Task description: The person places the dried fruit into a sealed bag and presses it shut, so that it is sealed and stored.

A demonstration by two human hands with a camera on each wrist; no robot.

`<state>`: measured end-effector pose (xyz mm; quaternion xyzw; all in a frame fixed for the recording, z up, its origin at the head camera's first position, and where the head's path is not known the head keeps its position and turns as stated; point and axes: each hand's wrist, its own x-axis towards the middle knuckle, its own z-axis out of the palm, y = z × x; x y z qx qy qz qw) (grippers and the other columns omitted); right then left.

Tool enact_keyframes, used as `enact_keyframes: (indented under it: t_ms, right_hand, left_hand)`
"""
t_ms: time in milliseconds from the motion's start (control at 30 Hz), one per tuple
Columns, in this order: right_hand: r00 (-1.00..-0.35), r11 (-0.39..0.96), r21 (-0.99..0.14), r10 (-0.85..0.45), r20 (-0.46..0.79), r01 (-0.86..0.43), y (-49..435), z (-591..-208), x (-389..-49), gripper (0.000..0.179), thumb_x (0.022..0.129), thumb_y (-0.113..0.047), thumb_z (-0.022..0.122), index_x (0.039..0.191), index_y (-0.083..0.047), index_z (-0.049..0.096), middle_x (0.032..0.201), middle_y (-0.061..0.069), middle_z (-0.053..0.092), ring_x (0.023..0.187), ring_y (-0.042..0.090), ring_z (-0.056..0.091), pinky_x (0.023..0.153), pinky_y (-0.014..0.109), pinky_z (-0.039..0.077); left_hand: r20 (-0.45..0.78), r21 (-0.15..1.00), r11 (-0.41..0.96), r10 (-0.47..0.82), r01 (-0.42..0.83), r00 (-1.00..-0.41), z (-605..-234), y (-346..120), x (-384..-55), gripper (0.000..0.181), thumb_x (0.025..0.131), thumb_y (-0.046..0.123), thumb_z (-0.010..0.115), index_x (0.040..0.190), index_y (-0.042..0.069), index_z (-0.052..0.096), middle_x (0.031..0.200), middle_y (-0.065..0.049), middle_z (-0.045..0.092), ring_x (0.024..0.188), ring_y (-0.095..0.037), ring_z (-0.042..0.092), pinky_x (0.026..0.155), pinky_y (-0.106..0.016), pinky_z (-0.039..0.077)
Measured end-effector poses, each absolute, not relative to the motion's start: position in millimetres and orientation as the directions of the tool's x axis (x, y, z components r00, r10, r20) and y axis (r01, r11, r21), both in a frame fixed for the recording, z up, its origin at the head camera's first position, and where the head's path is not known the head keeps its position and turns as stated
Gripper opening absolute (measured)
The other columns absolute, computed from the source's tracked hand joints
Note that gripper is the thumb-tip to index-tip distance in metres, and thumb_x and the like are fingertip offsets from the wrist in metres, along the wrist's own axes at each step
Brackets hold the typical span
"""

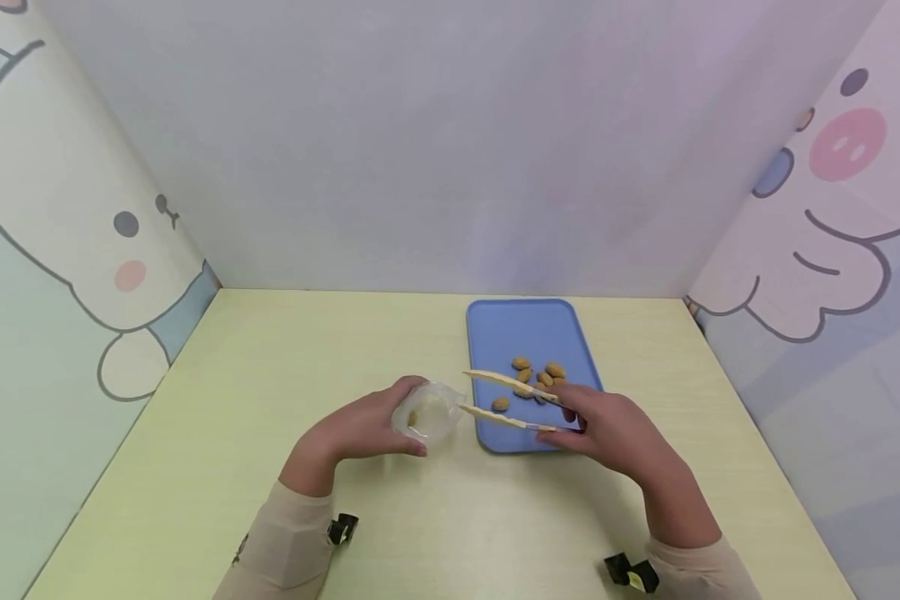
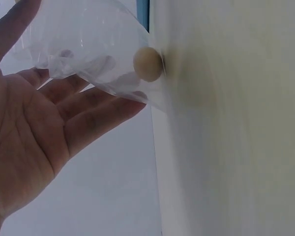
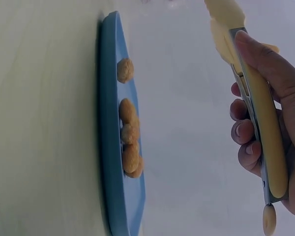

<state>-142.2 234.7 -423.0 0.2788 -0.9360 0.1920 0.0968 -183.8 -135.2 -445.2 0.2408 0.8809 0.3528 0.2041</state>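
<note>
My left hand [image 1: 363,423] holds a clear plastic bag [image 1: 444,410] from its left side, thumb and fingers around it. One round tan nut [image 2: 148,64] lies at the bag's bottom, close to the tabletop. In my right hand [image 1: 607,425] is a pair of tongs [image 3: 266,132] with cream grips and cream tips. The tips stand apart at the bag's right side, and no nut shows between them. Below the tongs, several brown nuts [image 1: 555,369] lie on a blue tray [image 1: 521,325], one of them [image 1: 501,404] apart from the cluster.
The tray stands right of centre on a pale yellow table [image 1: 307,350]. A plain grey-white wall [image 1: 435,150] rises behind it. Walls with cartoon drawings [image 1: 847,143] stand at both sides. Black clips [image 1: 630,573] sit near both sleeves.
</note>
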Motion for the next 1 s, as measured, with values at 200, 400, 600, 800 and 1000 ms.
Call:
enact_keyframes:
  t_ms: [200,400,600,800,1000]
  right_hand:
    - [-0.855,0.803,-0.308,-0.435,0.281,-0.51,245.8,-418.1,-144.5,0.041,0.075,-0.05,0.08,0.084,-0.027,0.047,0.072,-0.01,0.048,0.055,-0.002,0.034,0.05,0.02,0.031]
    - [-0.88,0.83,-0.305,-0.405,0.246,-0.468,252.7,-415.5,-146.0,0.041,0.077,-0.053,0.078,0.084,-0.027,0.046,0.071,-0.009,0.046,0.056,-0.001,0.034,0.051,0.021,0.03]
    - [-0.904,0.854,-0.301,-0.375,0.205,-0.423,257.0,-416.0,-147.8,0.043,0.078,-0.057,0.075,0.087,-0.027,0.047,0.073,-0.01,0.044,0.057,0.001,0.034,0.052,0.023,0.03]
    - [-0.935,0.879,-0.318,-0.328,0.134,-0.354,259.2,-415.9,-147.3,0.05,0.075,-0.065,0.073,0.091,-0.024,0.048,0.074,-0.008,0.044,0.057,0.005,0.035,0.052,0.026,0.03]
    - [-0.962,0.9,-0.346,-0.268,0.042,-0.266,260.5,-417.7,-148.7,0.062,0.069,-0.073,0.072,0.094,-0.021,0.047,0.077,-0.005,0.046,0.058,0.009,0.039,0.052,0.028,0.032]
  left_hand:
    - [-0.187,0.714,0.641,0.561,0.28,-0.806,-446.0,-136.1,-185.3,0.089,0.073,0.044,0.085,0.144,0.027,0.034,0.115,-0.006,0.06,0.092,-0.018,0.054,0.078,-0.037,0.044]
    - [-0.179,0.712,0.64,0.562,0.287,-0.808,-445.3,-136.4,-186.2,0.088,0.073,0.043,0.085,0.143,0.029,0.034,0.113,-0.005,0.06,0.091,-0.018,0.054,0.079,-0.037,0.044]
    - [-0.174,0.713,0.638,0.563,0.291,-0.808,-447.7,-137.7,-185.9,0.088,0.072,0.046,0.085,0.143,0.03,0.034,0.114,-0.006,0.06,0.091,-0.017,0.054,0.079,-0.036,0.044]
    - [-0.172,0.729,0.622,0.571,0.287,-0.803,-450.1,-139.2,-185.1,0.089,0.071,0.049,0.084,0.143,0.03,0.035,0.113,-0.006,0.06,0.09,-0.017,0.055,0.078,-0.036,0.044]
    - [-0.165,0.732,0.615,0.578,0.294,-0.799,-451.2,-139.4,-185.6,0.089,0.072,0.048,0.084,0.143,0.029,0.035,0.114,-0.007,0.06,0.091,-0.017,0.054,0.078,-0.037,0.044]
